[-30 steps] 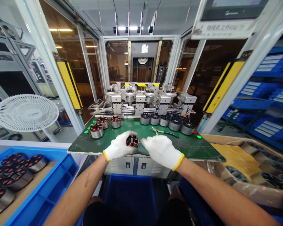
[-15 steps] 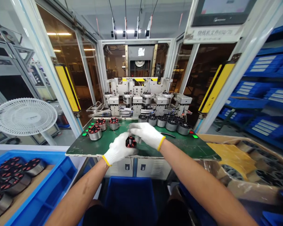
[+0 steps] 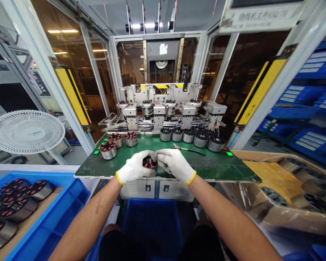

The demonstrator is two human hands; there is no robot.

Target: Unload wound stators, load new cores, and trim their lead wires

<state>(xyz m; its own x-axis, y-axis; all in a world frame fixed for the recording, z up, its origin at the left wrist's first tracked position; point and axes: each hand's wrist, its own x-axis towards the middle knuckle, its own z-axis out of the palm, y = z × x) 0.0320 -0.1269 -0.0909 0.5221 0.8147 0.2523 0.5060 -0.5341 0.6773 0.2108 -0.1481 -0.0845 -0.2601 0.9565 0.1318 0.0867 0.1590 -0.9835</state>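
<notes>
White-gloved L hand (image 3: 135, 168), R hand (image 3: 176, 165), fingers (image 3: 161, 154) shut round wound stator (image 3: 150, 162), by green bench's front edge (image 3: 220, 177)

The bench in front of me is a scuffed, dark green board (image 3: 220, 168) with a pale, worn near edge. Toward its far left, three upright steel-cased stators wound with red copper coils (image 3: 116, 140) stand close together. Along the far edge to my right runs a row of upright steel-cased stators with black slotted tops (image 3: 188, 136), set close side by side. Just nearer them, steel pliers with black handles (image 3: 188, 149) lie flat. Small, bright green square lights (image 3: 96, 152) sit near the left edge, and another (image 3: 229, 153) near the right.
</notes>
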